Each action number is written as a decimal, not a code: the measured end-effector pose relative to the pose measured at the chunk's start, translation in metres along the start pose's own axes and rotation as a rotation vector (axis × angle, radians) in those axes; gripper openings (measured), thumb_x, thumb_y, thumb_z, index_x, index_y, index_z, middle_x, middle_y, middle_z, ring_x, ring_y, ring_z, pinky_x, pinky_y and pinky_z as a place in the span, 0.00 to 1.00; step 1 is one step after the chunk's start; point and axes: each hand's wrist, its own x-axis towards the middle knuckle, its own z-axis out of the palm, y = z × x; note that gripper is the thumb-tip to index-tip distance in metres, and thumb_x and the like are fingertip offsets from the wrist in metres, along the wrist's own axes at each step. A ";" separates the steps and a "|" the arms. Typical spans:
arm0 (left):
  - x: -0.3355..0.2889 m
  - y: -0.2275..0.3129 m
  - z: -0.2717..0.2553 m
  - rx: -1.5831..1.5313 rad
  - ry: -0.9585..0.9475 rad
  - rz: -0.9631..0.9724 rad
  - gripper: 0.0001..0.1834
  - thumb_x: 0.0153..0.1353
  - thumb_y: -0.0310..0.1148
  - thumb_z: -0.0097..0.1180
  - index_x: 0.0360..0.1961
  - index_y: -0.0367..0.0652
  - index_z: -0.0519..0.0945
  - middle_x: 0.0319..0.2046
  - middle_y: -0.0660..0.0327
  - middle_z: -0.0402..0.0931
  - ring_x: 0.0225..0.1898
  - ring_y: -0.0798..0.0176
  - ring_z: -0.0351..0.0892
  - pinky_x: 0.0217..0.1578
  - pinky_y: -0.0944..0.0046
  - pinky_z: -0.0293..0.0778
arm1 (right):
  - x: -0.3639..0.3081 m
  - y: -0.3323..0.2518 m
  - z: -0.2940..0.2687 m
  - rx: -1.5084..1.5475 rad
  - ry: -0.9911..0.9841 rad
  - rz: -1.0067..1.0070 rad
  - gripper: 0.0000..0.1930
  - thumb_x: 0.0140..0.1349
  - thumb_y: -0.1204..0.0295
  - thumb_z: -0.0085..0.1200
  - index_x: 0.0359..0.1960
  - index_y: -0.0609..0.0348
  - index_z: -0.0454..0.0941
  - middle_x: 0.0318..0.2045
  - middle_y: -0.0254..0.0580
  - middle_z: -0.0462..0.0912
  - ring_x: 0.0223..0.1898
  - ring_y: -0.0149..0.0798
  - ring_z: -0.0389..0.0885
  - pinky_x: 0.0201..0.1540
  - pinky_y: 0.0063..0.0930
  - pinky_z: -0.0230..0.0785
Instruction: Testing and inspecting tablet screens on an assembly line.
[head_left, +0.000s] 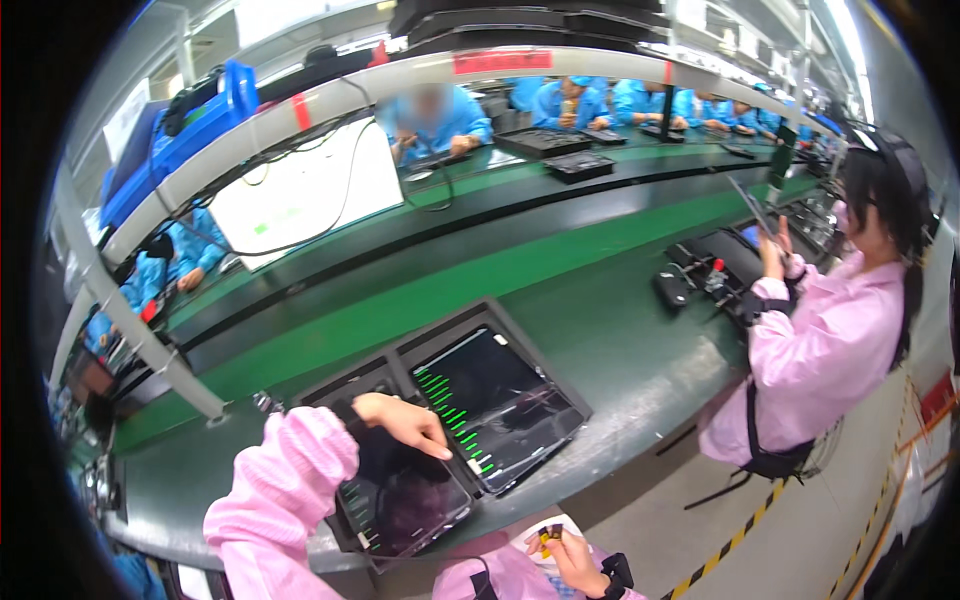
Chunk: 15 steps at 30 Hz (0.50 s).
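— Left hand (pixel 405 420)?
— Reaching toward one o'clock from a pink sleeve, palm down, index finger stretched out, other fingers loosely curled.
— Right hand (pixel 570 560)?
— Low at six o'clock, drawn close, fingers curled, pinching something small.

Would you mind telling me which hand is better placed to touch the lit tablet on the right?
Left, probably. The left hand already rests beside the right tablet, fingers pointing at its screen, while the right hand sits low near the body, holding a small object.

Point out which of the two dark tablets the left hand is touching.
The nearer, lower-left tablet: the left hand rests on its top edge. The other tablet lies untouched.
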 end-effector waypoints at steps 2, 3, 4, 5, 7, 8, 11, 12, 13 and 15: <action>0.012 -0.001 0.013 0.020 -0.043 0.014 0.27 0.66 0.50 0.45 0.32 0.30 0.76 0.18 0.70 0.66 0.25 0.73 0.61 0.28 0.65 0.63 | 0.003 0.000 -0.005 -0.059 -0.037 -0.053 0.10 0.67 0.69 0.41 0.37 0.63 0.73 0.30 0.35 0.77 0.31 0.27 0.73 0.33 0.19 0.66; 0.011 0.001 0.015 0.077 -0.023 -0.012 0.27 0.66 0.50 0.45 0.34 0.31 0.77 0.18 0.64 0.72 0.25 0.71 0.64 0.29 0.64 0.65 | 0.004 0.000 -0.006 -0.125 -0.039 -0.118 0.11 0.68 0.69 0.40 0.36 0.63 0.73 0.30 0.34 0.77 0.30 0.26 0.72 0.32 0.18 0.66; 0.007 0.003 0.016 0.104 0.016 -0.064 0.26 0.65 0.50 0.46 0.35 0.32 0.78 0.19 0.61 0.73 0.24 0.69 0.65 0.28 0.64 0.65 | 0.008 -0.001 -0.007 -0.150 -0.060 -0.169 0.11 0.68 0.69 0.40 0.36 0.63 0.72 0.28 0.34 0.75 0.29 0.25 0.71 0.30 0.16 0.64; 0.003 0.013 0.015 0.134 0.046 -0.107 0.26 0.65 0.50 0.46 0.36 0.32 0.78 0.20 0.57 0.75 0.23 0.67 0.66 0.28 0.64 0.66 | 0.009 -0.006 -0.006 -0.144 -0.074 -0.156 0.11 0.68 0.69 0.40 0.36 0.63 0.72 0.28 0.34 0.75 0.29 0.25 0.71 0.30 0.16 0.64; 0.003 0.011 0.027 0.159 0.100 -0.119 0.25 0.65 0.49 0.47 0.36 0.33 0.79 0.23 0.52 0.77 0.24 0.62 0.73 0.30 0.62 0.69 | 0.011 -0.010 -0.005 -0.071 -0.090 -0.057 0.10 0.68 0.70 0.40 0.35 0.64 0.71 0.27 0.34 0.74 0.28 0.26 0.70 0.30 0.17 0.64; 0.002 0.016 0.031 0.158 0.195 -0.105 0.24 0.65 0.49 0.47 0.35 0.34 0.79 0.24 0.52 0.78 0.26 0.59 0.75 0.31 0.62 0.70 | 0.018 -0.009 -0.009 -0.204 -0.164 -0.055 0.10 0.68 0.71 0.41 0.37 0.65 0.72 0.29 0.35 0.76 0.29 0.27 0.72 0.32 0.18 0.66; -0.006 0.034 0.038 0.127 0.317 -0.126 0.21 0.64 0.46 0.48 0.34 0.36 0.81 0.27 0.51 0.79 0.30 0.53 0.79 0.33 0.60 0.72 | 0.023 -0.007 -0.002 -0.189 -0.195 -0.131 0.09 0.68 0.72 0.42 0.39 0.65 0.72 0.30 0.36 0.78 0.31 0.27 0.75 0.34 0.18 0.68; -0.010 0.038 0.042 0.129 0.411 -0.102 0.20 0.64 0.45 0.49 0.34 0.37 0.81 0.28 0.52 0.80 0.31 0.52 0.79 0.37 0.60 0.73 | 0.025 -0.011 0.001 -0.221 -0.222 -0.110 0.09 0.67 0.74 0.43 0.41 0.67 0.73 0.31 0.38 0.79 0.34 0.27 0.77 0.37 0.19 0.69; -0.014 0.040 0.045 0.131 0.504 -0.078 0.19 0.63 0.44 0.49 0.34 0.38 0.81 0.29 0.52 0.80 0.31 0.51 0.79 0.41 0.60 0.73 | 0.026 -0.007 0.002 -0.212 -0.227 -0.098 0.09 0.67 0.74 0.43 0.41 0.67 0.73 0.31 0.38 0.79 0.34 0.27 0.77 0.37 0.19 0.69; -0.018 0.042 0.046 0.232 0.548 -0.020 0.16 0.63 0.43 0.50 0.37 0.39 0.80 0.31 0.53 0.80 0.35 0.50 0.79 0.54 0.55 0.68 | 0.035 -0.002 0.001 -0.373 -0.279 -0.089 0.13 0.66 0.72 0.45 0.48 0.69 0.69 0.36 0.51 0.79 0.37 0.38 0.77 0.41 0.25 0.67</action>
